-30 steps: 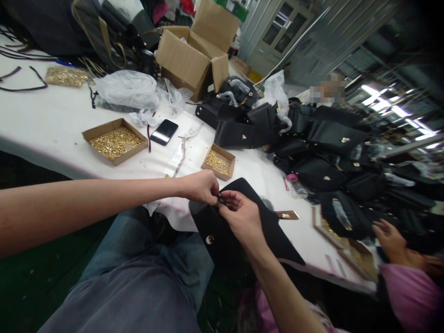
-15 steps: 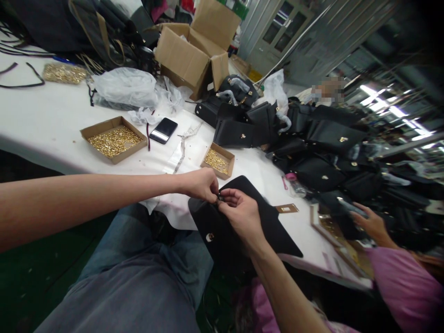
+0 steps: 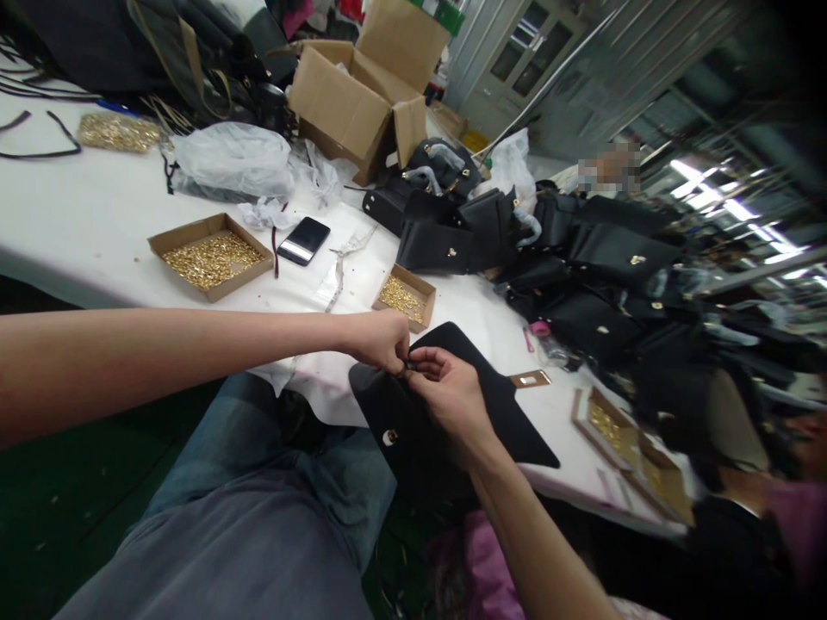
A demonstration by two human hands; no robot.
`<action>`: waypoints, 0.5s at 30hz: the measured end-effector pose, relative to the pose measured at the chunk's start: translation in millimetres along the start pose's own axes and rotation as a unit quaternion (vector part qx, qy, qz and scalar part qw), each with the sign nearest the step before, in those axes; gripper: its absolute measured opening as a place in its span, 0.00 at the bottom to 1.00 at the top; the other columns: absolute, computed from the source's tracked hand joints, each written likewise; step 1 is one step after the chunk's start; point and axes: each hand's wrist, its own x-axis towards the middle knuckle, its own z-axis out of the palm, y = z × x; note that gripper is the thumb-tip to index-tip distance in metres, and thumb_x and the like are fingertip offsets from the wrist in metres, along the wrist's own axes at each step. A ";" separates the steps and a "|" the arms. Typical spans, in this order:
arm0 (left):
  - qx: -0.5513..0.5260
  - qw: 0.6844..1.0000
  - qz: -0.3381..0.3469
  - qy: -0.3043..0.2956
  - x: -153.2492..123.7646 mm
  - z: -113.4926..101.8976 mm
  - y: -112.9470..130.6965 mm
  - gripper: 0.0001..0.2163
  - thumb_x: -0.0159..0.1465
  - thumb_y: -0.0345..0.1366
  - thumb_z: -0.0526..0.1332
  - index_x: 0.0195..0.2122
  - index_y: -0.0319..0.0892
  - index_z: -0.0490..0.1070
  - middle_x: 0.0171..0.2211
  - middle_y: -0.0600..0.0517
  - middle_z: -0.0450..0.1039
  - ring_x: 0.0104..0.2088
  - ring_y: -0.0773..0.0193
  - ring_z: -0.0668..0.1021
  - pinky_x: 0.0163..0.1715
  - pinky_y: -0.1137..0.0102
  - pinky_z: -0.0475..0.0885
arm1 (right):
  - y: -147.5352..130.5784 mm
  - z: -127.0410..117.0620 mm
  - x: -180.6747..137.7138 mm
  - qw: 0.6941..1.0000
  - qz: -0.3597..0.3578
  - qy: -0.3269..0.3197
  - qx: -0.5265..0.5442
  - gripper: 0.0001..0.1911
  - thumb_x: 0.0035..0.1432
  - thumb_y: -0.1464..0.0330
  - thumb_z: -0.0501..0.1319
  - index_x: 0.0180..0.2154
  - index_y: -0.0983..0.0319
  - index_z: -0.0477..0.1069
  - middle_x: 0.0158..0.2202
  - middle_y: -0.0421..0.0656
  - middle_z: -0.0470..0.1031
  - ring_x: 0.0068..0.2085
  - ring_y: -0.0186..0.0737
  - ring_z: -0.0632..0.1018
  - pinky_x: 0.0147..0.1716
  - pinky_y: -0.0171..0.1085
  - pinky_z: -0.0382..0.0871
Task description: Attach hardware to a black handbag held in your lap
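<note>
White table (image 3: 77,215): shallow cardboard tray of gold fittings (image 3: 184,231); smaller cardboard tray (image 3: 419,282); black smartphone (image 3: 305,240) between them; open brown carton (image 3: 342,112); heaped black handbags (image 3: 607,258).

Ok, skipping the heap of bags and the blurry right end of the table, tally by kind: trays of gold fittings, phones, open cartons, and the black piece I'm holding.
Cardboard trays of gold fittings: 2 (large tray, small tray)
Smartphone: 1
Open cardboard carton: 1
Black bag panel: 1
Total: 5
</note>
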 end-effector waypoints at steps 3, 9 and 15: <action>0.003 0.999 0.018 -0.030 5.5 -3.0 -2.9 0.07 0.54 0.33 0.66 0.19 0.40 0.76 0.15 0.58 0.63 0.20 0.68 0.61 0.21 0.65 0.52 | 0.6 -0.8 -0.2 1.000 0.003 -0.005 0.007 0.23 0.50 0.62 0.83 0.45 0.62 0.81 0.40 0.46 0.85 0.39 0.44 0.82 0.39 0.38 0.76; 0.007 0.999 0.026 -0.034 11.9 -5.2 -1.3 0.06 0.53 0.32 0.67 0.20 0.40 0.76 0.15 0.58 0.60 0.21 0.68 0.62 0.22 0.66 0.54 | 0.1 -2.6 0.1 1.000 -0.001 -0.009 -0.001 0.24 0.50 0.59 0.82 0.45 0.62 0.82 0.42 0.47 0.85 0.41 0.47 0.83 0.42 0.41 0.77; 0.008 0.997 0.051 -0.064 13.7 -9.9 -3.5 0.07 0.54 0.30 0.66 0.19 0.39 0.75 0.15 0.59 0.60 0.21 0.68 0.62 0.22 0.66 0.55 | 1.6 -3.7 1.6 1.000 -0.009 -0.001 -0.024 0.21 0.51 0.62 0.80 0.45 0.62 0.82 0.42 0.47 0.86 0.41 0.47 0.84 0.42 0.40 0.77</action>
